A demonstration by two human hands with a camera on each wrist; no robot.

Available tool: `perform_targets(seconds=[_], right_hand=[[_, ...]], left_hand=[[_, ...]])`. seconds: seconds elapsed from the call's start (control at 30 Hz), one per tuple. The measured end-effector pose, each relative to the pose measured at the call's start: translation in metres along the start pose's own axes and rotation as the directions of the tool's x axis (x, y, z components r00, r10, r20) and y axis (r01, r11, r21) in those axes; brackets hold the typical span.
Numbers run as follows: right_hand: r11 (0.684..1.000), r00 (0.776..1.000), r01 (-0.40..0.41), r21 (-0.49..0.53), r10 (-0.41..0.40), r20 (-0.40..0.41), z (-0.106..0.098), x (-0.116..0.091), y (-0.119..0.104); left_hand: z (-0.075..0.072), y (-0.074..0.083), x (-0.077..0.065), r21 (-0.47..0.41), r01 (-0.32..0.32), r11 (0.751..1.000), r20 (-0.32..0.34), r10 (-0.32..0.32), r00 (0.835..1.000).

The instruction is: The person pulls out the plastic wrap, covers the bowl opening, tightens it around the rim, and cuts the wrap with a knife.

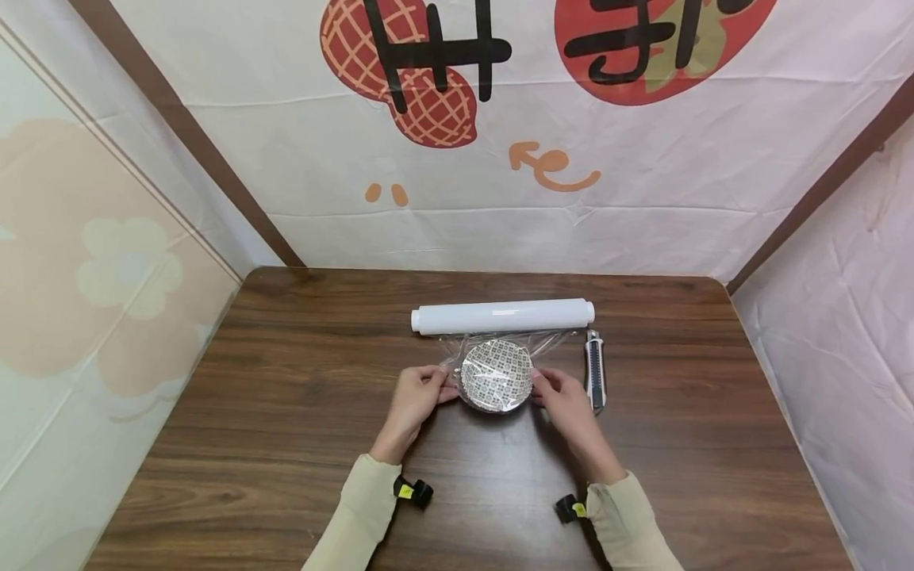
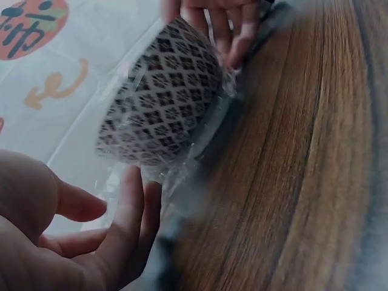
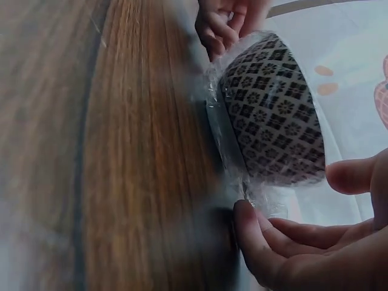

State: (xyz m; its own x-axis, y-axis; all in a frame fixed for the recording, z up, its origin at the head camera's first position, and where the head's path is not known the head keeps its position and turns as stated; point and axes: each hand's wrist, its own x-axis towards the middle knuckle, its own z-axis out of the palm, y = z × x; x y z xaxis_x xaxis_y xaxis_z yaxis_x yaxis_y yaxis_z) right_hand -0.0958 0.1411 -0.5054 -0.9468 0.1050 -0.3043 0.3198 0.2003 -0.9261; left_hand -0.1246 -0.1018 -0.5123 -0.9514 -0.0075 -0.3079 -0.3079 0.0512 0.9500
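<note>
A round bowl (image 1: 496, 376) with a dark-and-white floral diamond pattern sits on the table, with clear cling film (image 1: 553, 341) over it and bunched around its edge. Whether the bowl stands upright or upside down I cannot tell. At its left side my left hand (image 1: 421, 395) touches the film with its fingertips, thumb held apart in the left wrist view. On the opposite side my right hand (image 1: 567, 404) rests its thumb on the covered bowl (image 3: 276, 115), while its other fingertips press the film lower down. The film reaches back toward a white cling film roll (image 1: 503, 316).
A grey-and-black utility knife (image 1: 595, 371) lies just right of my right hand. The brown wooden table (image 1: 300, 444) ends at a printed white cloth (image 1: 464, 230) at the back, and further cloth hangs at both sides.
</note>
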Motion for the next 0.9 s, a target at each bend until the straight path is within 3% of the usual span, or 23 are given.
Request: perform_targets(seconds=[0.13, 0.3, 0.37, 0.47, 0.57, 0.67, 0.8, 0.9], right_hand=[[1.0, 1.0, 0.022, 0.013, -0.023, 0.006, 0.005, 0.007, -0.001], [1.0, 1.0, -0.013, 0.003, 0.013, 0.01, 0.001, 0.007, 0.0], [0.999, 0.999, -0.036, -0.01, 0.036, -0.025, -0.005, 0.003, -0.001], [0.999, 0.995, -0.042, 0.003, 0.042, -0.089, -0.012, -0.004, -0.002], [0.996, 0.997, -0.01, 0.089, 0.017, -0.078, -0.015, -0.01, -0.003], [0.977, 1.0, 0.011, 0.212, -0.005, -0.028, -0.014, -0.01, -0.003], [0.943, 1.0, 0.01, 0.334, -0.009, -0.005, -0.005, -0.004, -0.002], [0.936, 1.0, -0.014, 0.351, 0.01, 0.012, 0.005, 0.001, -0.001]], left_hand=[[0.006, -0.002, 0.01, 0.143, -0.028, 0.989, -0.07, 0.038, 0.997], [0.011, -0.002, 0.012, 0.316, -0.025, 0.948, -0.201, 0.092, 0.975], [0.012, 0.0, 0.007, 0.31, -0.019, 0.951, -0.254, 0.102, 0.962], [0.014, 0.004, -0.005, 0.197, -0.027, 0.98, -0.302, 0.087, 0.949], [0.018, 0.003, -0.018, 0.062, -0.073, 0.995, -0.271, 0.087, 0.959], [0.026, 0.0, -0.024, 0.01, -0.131, 0.991, -0.206, 0.13, 0.97], [0.035, -0.005, -0.022, 0.02, -0.175, 0.984, -0.149, 0.176, 0.973], [0.036, -0.005, -0.02, 0.097, -0.17, 0.981, -0.142, 0.183, 0.973]])
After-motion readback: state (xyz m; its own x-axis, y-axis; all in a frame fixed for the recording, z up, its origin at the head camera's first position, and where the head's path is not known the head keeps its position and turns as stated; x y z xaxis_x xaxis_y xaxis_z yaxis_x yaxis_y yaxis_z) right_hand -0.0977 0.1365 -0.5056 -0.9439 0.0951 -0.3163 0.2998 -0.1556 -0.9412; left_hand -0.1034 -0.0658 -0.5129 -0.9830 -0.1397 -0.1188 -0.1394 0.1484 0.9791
